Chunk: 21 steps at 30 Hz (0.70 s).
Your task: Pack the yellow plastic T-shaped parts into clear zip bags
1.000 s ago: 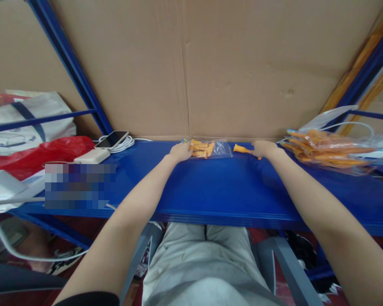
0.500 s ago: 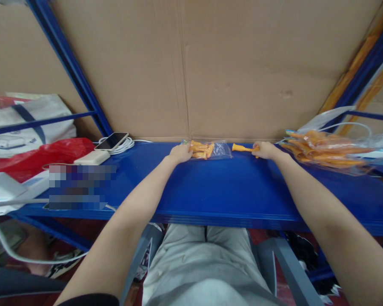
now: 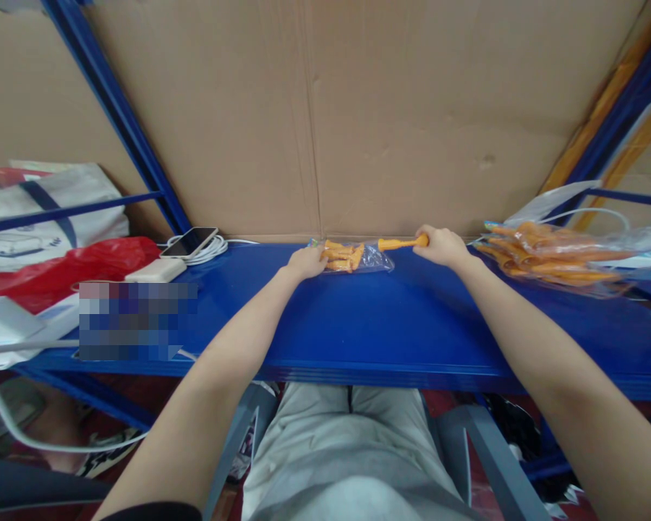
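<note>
My left hand (image 3: 307, 263) is closed on the left end of a clear plastic bag (image 3: 378, 260), its fingertips partly hidden. Several orange plastic pieces (image 3: 344, 255) lie inside the bag. In my right hand (image 3: 442, 247), a slim orange horn-shaped plastic piece (image 3: 397, 244) is gripped by its right end. Its wider left tip points toward the bag and overlaps the bag's right end in view; whether it touches the plastic I cannot tell.
A larger clear bag of orange cone-shaped pieces (image 3: 553, 257) lies on the right of the blue table (image 3: 380, 318). At left are a phone (image 3: 189, 242), coiled white cable, white power bank (image 3: 156, 270) and red plastic bag (image 3: 119, 253). Cardboard (image 3: 412, 123) stands behind.
My right hand has moved left and slightly up with the orange piece, bringing its tip over the bag's right end. My left hand and the bag have stayed put.
</note>
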Tool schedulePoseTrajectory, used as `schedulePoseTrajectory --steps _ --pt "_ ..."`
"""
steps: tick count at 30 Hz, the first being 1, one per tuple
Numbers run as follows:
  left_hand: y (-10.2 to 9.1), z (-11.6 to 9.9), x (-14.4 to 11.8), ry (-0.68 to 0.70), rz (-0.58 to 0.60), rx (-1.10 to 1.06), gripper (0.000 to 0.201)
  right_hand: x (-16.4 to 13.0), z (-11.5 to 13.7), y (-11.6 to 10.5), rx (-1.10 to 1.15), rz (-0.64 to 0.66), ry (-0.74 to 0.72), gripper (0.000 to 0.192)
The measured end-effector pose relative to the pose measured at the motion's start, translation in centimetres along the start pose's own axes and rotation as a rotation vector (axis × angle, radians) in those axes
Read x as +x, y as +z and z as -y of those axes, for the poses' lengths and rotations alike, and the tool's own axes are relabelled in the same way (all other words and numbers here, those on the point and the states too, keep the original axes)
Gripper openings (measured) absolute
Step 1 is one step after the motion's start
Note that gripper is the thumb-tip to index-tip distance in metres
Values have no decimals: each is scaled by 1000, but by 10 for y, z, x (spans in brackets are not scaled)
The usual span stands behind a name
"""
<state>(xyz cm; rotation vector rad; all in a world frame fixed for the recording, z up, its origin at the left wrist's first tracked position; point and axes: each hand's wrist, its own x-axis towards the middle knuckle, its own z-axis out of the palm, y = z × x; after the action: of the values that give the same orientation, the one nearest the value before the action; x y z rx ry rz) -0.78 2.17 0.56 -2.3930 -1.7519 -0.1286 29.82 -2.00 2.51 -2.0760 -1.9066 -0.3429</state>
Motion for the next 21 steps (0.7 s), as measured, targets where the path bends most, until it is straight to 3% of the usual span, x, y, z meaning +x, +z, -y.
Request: schedulePoseTrajectory --steps 5,10,14,21 --pt "1 0 1 8 0 -1 46 2 2 2 123 -63 -27 40" --pt "1 0 1 3 -1 15 46 13 -8 13 468 -159 -92 33" --pt "2 0 2 7 -3 15 46 15 -13 17 678 -152 -22 27" --pt "3 1 2 13 -7 6 45 13 -17 15 694 -90 12 23"
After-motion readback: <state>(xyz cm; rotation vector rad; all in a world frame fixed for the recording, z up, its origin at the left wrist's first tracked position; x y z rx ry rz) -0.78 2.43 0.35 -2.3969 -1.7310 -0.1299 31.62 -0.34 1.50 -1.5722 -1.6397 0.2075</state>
